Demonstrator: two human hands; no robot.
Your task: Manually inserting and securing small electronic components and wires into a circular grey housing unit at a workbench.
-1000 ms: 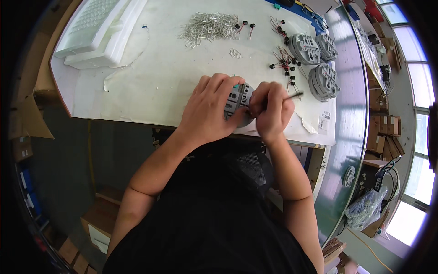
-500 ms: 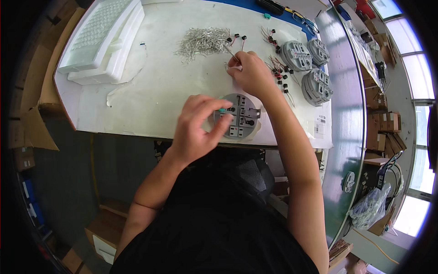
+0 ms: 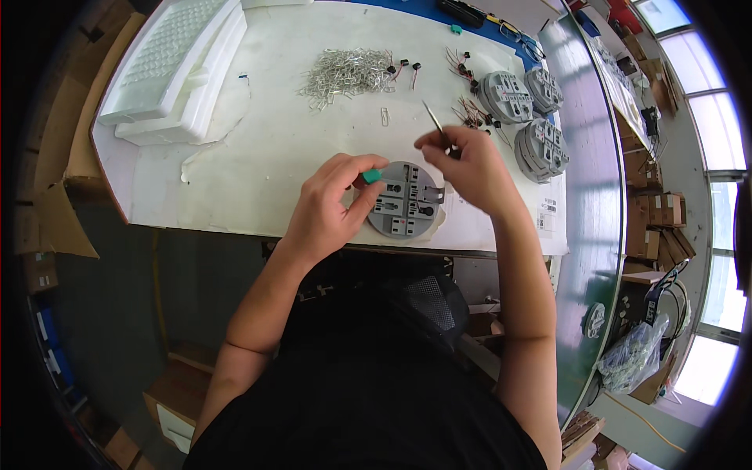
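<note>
Between the thumb and fingers of my left hand (image 3: 325,202) is a small green block (image 3: 372,176), at the left rim of a round grey plastic base (image 3: 403,225). Slots, dark holes and a raised metal piece show on the base, which lies near the table's front edge. My right hand (image 3: 470,160), above and right of the base, is closed round a slim pointed metal tool (image 3: 432,117). Its silver tip points away from me; whether it is tweezers or a screwdriver I cannot tell. One wire clip (image 3: 385,117) lies beyond the base, apart from a pile of clips (image 3: 345,74).
Small black parts with red and black wires (image 3: 476,116) lie right of my right hand. Stacked grey bases (image 3: 542,149) stand at the right. White foam trays (image 3: 168,70) occupy the left end. Far back, a blue mat (image 3: 423,8) carries tools. A glossy partition (image 3: 583,172) borders the right side.
My right hand has drawn back and rightward from the clip pile with the tool. My left fingers have closed round the green block, lifting it slightly away leftward. The single clip is now uncovered.
</note>
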